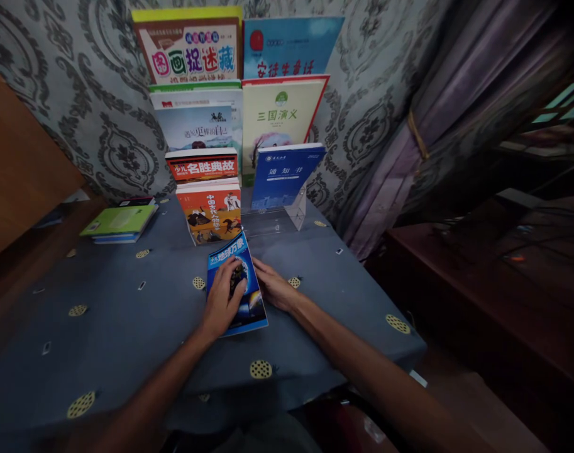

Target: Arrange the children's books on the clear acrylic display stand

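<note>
A blue book [247, 318] with a globe on its cover lies face up on the cloth-covered table [149, 340], slightly turned. My left hand [222, 299] rests flat on the cover, thumb and fingers apart, partly hiding the globe. Along the book's right edge is my right hand [275, 286], its fingers stretched forward; whether they press on the edge I cannot make out. Just beyond the book stands a clear book rack [296, 211]. An orange book [211, 214] is in its front left place, and a dark blue booklet [287, 176] leans in its right side.
Behind these, more books rise in tiers, including a cream book [277, 119], a yellow-edged book [187, 50] and a light blue book [291, 44]. A small stack with a green book [119, 220] lies at the left. A tied curtain [390, 151] hangs past the table's right edge.
</note>
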`<state>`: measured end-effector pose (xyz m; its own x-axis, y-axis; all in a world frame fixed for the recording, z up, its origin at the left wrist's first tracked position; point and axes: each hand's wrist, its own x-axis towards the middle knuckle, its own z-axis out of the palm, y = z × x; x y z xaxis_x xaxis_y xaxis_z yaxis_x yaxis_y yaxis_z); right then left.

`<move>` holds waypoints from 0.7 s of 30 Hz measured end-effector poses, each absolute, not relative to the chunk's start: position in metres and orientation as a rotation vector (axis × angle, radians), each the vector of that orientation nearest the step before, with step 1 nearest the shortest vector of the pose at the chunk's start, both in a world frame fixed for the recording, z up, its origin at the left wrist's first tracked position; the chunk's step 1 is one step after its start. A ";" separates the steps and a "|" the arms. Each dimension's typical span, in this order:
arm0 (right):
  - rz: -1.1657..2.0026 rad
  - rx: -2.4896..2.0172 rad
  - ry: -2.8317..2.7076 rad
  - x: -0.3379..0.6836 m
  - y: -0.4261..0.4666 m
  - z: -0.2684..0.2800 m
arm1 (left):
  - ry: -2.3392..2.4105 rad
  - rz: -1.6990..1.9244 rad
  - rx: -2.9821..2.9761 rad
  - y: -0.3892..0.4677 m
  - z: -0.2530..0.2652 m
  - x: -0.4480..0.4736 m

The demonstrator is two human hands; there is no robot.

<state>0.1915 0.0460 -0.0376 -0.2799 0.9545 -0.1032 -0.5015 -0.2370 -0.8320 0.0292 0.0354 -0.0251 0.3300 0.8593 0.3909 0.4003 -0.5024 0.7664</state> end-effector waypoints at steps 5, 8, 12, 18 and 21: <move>1.638 -0.818 -0.896 0.184 0.042 -0.039 | 1.115 1.114 2.088 0.036 -0.025 0.031; 1.697 -0.829 -0.848 0.183 0.042 -0.036 | 1.117 1.119 2.108 0.041 -0.022 0.028; 1.766 -0.783 -0.783 0.183 0.041 -0.030 | 1.249 1.059 2.124 0.050 -0.026 0.019; 1.713 -0.756 -0.795 0.185 0.037 -0.022 | 1.407 1.096 1.923 0.056 -0.034 0.001; 1.682 -0.757 -0.776 0.183 0.033 -0.014 | 1.387 1.033 1.633 0.049 -0.027 0.003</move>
<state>0.1829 0.0326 -0.0144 -0.2146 0.9717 -0.0983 -0.5564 -0.2043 -0.8054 0.0034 0.0494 -0.0265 0.0891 0.9898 0.1110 0.3900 -0.1372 0.9105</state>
